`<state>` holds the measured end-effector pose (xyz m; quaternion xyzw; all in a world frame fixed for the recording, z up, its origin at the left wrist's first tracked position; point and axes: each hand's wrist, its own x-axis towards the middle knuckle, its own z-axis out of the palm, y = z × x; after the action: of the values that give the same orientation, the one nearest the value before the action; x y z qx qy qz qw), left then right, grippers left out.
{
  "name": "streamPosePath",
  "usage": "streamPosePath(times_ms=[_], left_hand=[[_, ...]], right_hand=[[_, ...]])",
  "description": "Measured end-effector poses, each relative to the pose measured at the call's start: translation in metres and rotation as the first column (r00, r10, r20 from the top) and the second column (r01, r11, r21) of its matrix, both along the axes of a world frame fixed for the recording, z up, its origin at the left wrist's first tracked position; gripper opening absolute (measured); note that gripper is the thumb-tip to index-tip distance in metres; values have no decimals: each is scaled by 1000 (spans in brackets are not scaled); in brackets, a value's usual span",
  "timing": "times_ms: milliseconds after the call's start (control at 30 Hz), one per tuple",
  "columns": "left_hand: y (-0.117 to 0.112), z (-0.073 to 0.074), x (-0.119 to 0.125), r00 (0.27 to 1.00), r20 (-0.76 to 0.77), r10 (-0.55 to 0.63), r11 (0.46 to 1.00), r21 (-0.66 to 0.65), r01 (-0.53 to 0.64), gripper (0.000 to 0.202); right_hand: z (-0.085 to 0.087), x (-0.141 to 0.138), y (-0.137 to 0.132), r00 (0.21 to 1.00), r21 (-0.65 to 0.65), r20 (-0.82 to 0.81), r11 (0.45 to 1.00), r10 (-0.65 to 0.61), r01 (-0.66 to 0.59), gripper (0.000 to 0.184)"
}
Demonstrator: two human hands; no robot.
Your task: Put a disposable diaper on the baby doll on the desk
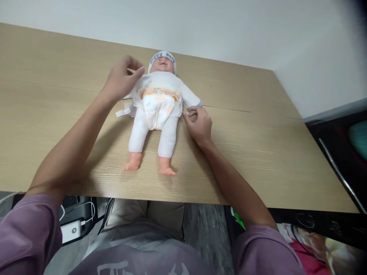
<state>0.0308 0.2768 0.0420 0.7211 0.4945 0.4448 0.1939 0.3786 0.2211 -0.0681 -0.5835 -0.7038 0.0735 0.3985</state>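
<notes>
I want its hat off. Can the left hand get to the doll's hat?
Probably yes. The left hand hovers just beside the doll's hat, and nothing lies between them on the table.

Plain indoor room, likely home or small office: light wood-laminate bench (258, 152) against bare white wall (229, 26); white charger (71, 230) and cables (86, 214) below bench's near edge, above grey floor (206, 229).

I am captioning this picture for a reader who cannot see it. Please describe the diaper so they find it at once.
On the light wooden table lies a baby doll dressed in white, on its back. The diaper sits around its hips, between the left hand and the right hand. Unlike the plain white clothes, it has a colourful printed band along its top.
</notes>
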Motion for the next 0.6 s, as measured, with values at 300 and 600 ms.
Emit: streamPosePath(times_ms=[300, 600], left_hand=[[-33, -2, 98, 851, -488, -196, 969, 36, 244, 40], [-39, -11, 96, 843, -523, -124, 987, 24, 160, 55]], right_hand=[[5, -7, 11, 984, -293, -111, 951, -142, 104, 36], [10, 2, 9, 938, -308, -345, 945, -8, -105, 36]])
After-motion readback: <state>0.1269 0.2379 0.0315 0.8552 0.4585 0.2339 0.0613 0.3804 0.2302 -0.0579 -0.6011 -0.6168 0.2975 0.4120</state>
